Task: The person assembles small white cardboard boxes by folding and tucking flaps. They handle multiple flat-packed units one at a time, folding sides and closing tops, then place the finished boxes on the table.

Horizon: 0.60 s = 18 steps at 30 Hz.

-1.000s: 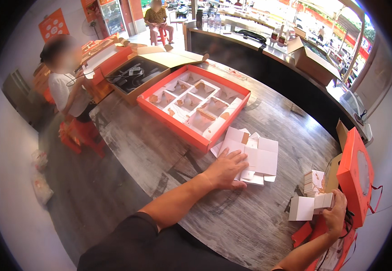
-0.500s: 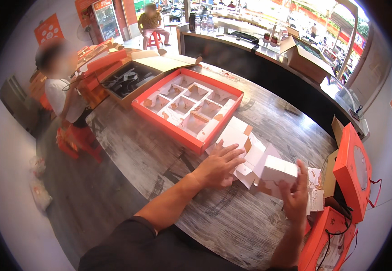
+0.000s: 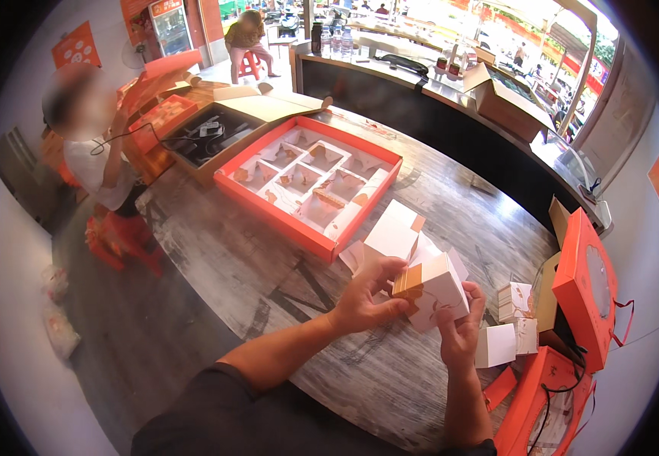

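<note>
Carton — between left hand and right hand | hands — both holding it | orange-printed end leftward

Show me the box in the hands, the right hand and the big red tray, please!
Box point(image 3: 446, 286): head view, on its white side.
Right hand point(image 3: 461, 333): head view, on the middle of the hand.
Red tray point(image 3: 276, 217): head view, on its near wall.
</note>
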Motion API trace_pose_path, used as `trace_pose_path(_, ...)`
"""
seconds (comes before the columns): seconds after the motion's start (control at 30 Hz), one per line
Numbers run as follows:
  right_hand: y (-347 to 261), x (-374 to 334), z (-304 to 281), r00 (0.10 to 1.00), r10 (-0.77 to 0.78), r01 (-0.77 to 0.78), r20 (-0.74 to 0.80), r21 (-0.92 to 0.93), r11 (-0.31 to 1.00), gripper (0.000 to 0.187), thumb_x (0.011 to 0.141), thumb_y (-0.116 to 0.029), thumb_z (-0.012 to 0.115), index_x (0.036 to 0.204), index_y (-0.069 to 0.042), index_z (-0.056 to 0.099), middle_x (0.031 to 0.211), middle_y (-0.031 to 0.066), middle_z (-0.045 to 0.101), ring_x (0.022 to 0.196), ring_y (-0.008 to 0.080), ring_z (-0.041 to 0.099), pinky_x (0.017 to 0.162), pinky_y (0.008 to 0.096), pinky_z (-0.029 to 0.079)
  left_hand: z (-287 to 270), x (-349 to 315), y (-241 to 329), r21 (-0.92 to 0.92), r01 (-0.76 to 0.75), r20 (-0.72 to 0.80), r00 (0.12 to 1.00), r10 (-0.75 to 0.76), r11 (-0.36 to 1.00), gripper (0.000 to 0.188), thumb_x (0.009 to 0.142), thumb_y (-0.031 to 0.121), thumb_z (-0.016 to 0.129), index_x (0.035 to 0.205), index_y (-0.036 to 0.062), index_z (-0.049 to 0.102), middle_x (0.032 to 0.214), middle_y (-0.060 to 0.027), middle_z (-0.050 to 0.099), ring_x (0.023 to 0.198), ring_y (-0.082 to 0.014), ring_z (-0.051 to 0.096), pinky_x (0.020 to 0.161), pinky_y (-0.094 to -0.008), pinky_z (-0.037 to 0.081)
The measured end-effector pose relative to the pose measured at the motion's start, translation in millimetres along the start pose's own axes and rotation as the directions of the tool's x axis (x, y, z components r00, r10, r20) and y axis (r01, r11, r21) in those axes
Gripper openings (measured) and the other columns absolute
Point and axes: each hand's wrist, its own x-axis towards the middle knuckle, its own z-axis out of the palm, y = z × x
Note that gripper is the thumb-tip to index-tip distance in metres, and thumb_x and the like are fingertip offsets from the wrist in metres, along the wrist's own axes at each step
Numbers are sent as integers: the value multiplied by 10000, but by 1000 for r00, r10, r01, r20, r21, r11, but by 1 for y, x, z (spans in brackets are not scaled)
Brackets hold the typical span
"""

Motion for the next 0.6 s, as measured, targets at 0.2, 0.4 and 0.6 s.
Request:
trace_pose_path(0.2,1,3,-9,995,50,-58,87,84,995,527,942,-37,708,1358,-31,385,1279,98,521,1189,198,560,969,359,523,5,8,26,-361,39,-83,994,-73,932,643,876,156,842,1391,65,467,1293,-100,600,1173,-202,613,964,-362,555)
trace_pose_path(0.4,2,4,-10,994,47,-53,97,64,997,566,866,-5,758,1313,-52,415,1267,89,539,1158,202,583,960,377,530,-7,2,2,-279,-36,-34,999,28,960,567,891,121,823,1359,65,509,1330,-104,601,1168,-203,606,958,-360,549)
trace_pose_path(0.6,-6,4,-13,996,41,-44,75,39,998,623,831,-9,801,1333,-61,436,1222,57,590,1147,184,595,998,377,506,-4,4,5,-273,10,46,999,3,962,508,924,155,793,1357,47,550,1360,-107,603,1208,-187,599,1015,-371,496)
